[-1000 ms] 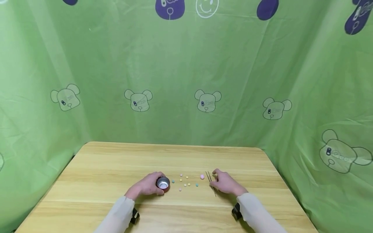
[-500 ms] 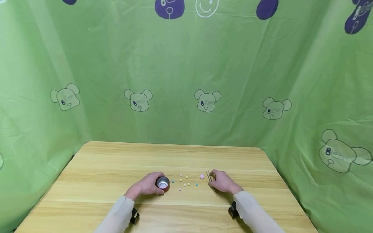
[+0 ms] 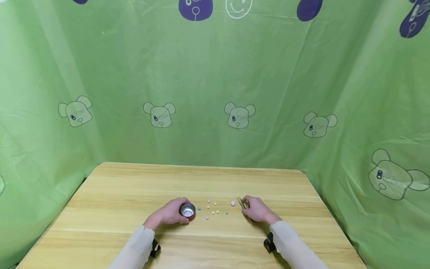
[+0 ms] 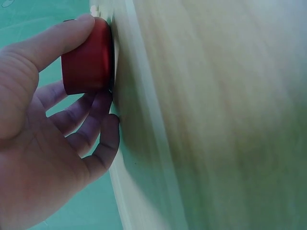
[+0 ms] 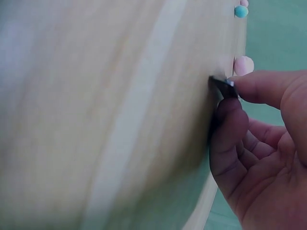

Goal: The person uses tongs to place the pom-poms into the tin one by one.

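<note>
Two hands working near the front edge of the tabletop [image 3: 134, 179]. My left hand [image 3: 168, 215] is wrapping the small red cup [image 3: 187, 211] — thumb on one side, fingers curled round the other, as the left wrist view shows [image 4: 88, 55]. The cup is standing upright, open mouth up, silvery inside; I'm holding it down so it stays put, as far as I can judge.

My right hand [image 3: 258, 210] is pinching the tweezers [image 3: 243, 209] — thumb and forefinger closing on the metal near the tips, the other fingers loosely curled underneath. The right wrist view shows the dark end of the tool [image 5: 221, 87] pressed between thumb and finger right at the wood. The tweezers are lying on the tabletop, pointing away from me toward the back edge; the low grip looks like what it takes to get under a thin tool lying flat.

Between the hands, small beads [image 3: 213, 210] are lying scattered — yellow, teal, pale pink — with one larger pink bead [image 3: 233, 203] just beside the tweezers' far end. All are lying apart from each other, none in the cup that I can tell.
</note>
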Motion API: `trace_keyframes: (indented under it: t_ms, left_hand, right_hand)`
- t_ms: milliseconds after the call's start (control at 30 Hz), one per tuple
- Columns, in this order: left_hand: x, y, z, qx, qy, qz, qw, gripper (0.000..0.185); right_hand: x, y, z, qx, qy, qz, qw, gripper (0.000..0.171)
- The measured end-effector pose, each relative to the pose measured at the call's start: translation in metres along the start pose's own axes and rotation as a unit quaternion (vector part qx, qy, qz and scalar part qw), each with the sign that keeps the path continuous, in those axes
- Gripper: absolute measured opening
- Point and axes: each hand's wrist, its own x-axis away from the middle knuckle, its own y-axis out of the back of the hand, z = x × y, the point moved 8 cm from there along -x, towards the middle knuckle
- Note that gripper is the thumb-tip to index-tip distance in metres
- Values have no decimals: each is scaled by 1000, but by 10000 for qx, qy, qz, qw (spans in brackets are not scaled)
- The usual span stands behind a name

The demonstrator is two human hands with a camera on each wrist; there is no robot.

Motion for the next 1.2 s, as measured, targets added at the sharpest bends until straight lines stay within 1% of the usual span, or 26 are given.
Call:
trace_keyframes:
  t_ms: [267, 400, 500, 633, 767, 1000, 1200]
  left_hand:
    - [-1, 0, 1, -8, -24, 6, 10000, 47]
    - [-1, 0, 1, 29, -29, 7, 10000, 47]
    - [-1, 0, 2, 43, -35, 5, 10000, 47]
    - [-1, 0, 2, 48, -31, 1, 10000, 47]
    - [1, 1, 0, 81, -28, -2, 10000, 47]
    - [1, 0, 0, 109, -32, 2, 9999, 46]
    - [0, -1, 2, 120, -21, -12, 9999, 46]
  right_hand:
    - [5, 3, 1, 31, 138, -10, 9999, 36]
    - [9, 5, 3, -168, 123, 41, 9998, 33]
    - [11, 9, 3, -262, 107, -32, 9996, 25]
    - [10, 14, 0, -99, 148, -247, 9995, 14]
    - [10, 18, -3, 25, 196, -388, 9991, 11]
    - [11, 22, -5, -29, 130, -454, 9989, 8]
    - [10, 24, -5, -35, 199, -550, 9983, 6]
